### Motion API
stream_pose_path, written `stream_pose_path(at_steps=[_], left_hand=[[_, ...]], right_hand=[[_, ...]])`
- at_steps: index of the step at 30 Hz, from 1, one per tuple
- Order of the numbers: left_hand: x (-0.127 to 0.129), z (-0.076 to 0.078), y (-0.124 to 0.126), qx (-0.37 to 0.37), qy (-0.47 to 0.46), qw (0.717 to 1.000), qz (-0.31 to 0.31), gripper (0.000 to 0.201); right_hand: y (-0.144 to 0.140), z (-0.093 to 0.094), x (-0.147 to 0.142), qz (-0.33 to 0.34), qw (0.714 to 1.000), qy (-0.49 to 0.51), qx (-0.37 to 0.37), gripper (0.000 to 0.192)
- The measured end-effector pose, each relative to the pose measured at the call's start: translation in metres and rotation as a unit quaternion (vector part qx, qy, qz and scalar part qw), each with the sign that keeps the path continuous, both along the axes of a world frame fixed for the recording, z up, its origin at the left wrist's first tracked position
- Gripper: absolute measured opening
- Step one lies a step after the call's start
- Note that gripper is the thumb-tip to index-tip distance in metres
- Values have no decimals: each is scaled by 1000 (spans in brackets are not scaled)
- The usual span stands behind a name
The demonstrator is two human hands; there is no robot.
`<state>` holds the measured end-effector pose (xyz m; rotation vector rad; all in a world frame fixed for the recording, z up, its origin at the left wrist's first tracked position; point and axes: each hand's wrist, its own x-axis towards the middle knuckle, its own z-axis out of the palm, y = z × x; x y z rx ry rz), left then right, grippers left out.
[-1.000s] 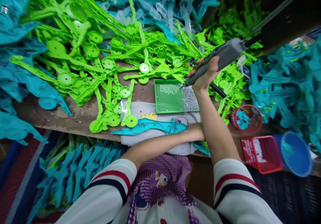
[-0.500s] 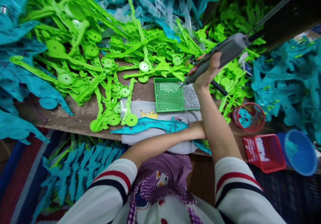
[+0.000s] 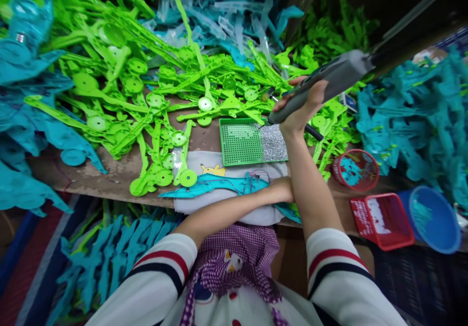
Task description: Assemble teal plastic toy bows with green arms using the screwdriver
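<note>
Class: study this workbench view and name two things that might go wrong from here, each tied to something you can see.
1. The right hand holds the grey power tool with its tip at the green tray of small silver screws; a jolt might scatter them.
2. The left hand lies on the teal part under the right forearm, so the crossed arms might knock it off the bench edge.
</note>
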<state>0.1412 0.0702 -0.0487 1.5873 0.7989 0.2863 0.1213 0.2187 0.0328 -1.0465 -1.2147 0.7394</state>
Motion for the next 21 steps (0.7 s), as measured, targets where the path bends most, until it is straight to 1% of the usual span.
stream_pose_path(at_steps=[2, 4, 5, 6, 7, 8, 9, 11, 13, 15, 18, 21], left_hand=[[-1, 4, 0, 47, 41, 998, -25, 35], [-1, 6, 0, 79, 61, 994, -50, 22], [-1, 6, 0, 90, 61, 992, -57, 18], [-1, 5, 1, 99, 59, 992, -59, 15], [0, 5, 1, 104, 58, 991, -55, 15], [1, 4, 1, 107, 60, 991, -48, 15], [1, 3, 1, 107, 63, 991, -44, 15], [2, 3, 1, 100, 71, 992, -36, 15], [3, 2, 0, 101, 76, 992, -27, 15], [3, 2, 0, 112, 70, 991, -20, 15], [3, 1, -1, 127, 55, 990, -19, 15], [3, 3, 0, 129, 58, 990, -25, 14]], right_hand=[[-15, 21, 14, 0, 1000, -12, 13, 80], [-43, 44, 39, 17, 999, -4, 38, 77], [-61, 54, 56, 21, 998, 12, 59, 76], [-82, 62, 73, 50, 996, 6, 70, 73], [-104, 68, 91, 66, 995, -2, 73, 68], [-126, 69, 109, 56, 996, -7, 76, 64], [-147, 68, 125, 44, 996, -15, 74, 63], [-182, 56, 149, 1, 998, -14, 56, 63], [-204, 41, 162, -36, 998, -2, 49, 65], [-217, 28, 166, -42, 999, 9, 24, 64], [-226, 19, 163, -14, 998, 49, -30, 65], [-229, 15, 159, 1, 994, 105, -14, 68]])
